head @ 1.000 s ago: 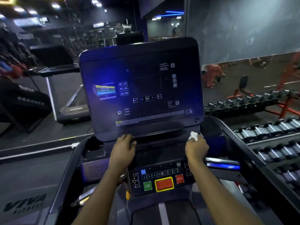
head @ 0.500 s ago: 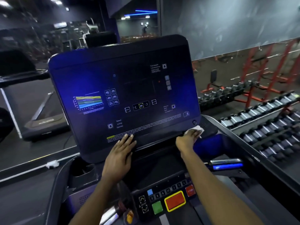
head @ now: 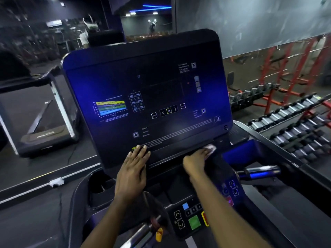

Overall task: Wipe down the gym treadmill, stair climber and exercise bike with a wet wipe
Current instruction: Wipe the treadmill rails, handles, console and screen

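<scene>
The treadmill's big dark console screen [head: 152, 90] fills the middle of the head view, lit faintly blue. My left hand [head: 133, 165] rests flat on the ledge at the screen's lower edge, fingers straight. My right hand [head: 195, 161] presses a white wet wipe [head: 210, 148] against the ledge under the screen's lower right corner; hand and wipe are blurred. Below them lies the button panel [head: 193, 217] with a green key and arrow keys.
A chrome handle [head: 259, 171] sticks out to the right of the console. Racks of dumbbells [head: 293, 126] stand at the right, red frames behind them. Another treadmill [head: 44, 122] stands at the left. A cup well [head: 101, 185] sits left of the console.
My head has moved nearer and the view has swung, so the console looks larger. My right hand with the wipe has slid a little left along the ledge. My left hand stays flat.
</scene>
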Motion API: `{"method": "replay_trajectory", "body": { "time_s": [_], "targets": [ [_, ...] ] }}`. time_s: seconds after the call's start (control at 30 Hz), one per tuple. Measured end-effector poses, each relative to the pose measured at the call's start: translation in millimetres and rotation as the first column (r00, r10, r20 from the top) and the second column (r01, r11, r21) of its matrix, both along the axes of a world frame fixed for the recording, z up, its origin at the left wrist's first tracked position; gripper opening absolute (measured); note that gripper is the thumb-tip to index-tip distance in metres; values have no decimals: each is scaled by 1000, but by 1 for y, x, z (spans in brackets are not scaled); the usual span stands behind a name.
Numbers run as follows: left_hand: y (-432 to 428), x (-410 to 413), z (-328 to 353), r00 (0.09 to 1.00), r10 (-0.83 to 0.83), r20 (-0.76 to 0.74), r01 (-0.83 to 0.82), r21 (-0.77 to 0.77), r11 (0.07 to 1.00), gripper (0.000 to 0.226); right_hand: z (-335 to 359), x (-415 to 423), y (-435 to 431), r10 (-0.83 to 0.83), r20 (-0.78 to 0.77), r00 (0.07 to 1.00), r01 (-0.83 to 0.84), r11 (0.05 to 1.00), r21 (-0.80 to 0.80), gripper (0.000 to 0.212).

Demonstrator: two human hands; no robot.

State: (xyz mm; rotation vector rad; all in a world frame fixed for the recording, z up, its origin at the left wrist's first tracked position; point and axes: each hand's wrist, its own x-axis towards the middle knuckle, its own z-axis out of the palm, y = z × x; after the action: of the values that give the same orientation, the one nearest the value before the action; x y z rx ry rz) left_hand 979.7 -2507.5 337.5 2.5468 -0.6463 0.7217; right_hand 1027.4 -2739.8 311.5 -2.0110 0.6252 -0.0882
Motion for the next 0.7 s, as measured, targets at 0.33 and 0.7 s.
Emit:
{"method": "replay_trajectory", "body": {
  "time_s": [0.33, 0.7],
  "targets": [
    [32, -5, 1, 999, 9, 50, -10, 23, 1000, 48, 12, -24, 58, -3, 14, 1000, 2, 997, 78, 93],
    [88, -17, 3, 997, 59, 47, -58, -35, 998, 54, 7, -55, 141, 87, -15, 996, -87, 996, 21, 93]
  ]
}}
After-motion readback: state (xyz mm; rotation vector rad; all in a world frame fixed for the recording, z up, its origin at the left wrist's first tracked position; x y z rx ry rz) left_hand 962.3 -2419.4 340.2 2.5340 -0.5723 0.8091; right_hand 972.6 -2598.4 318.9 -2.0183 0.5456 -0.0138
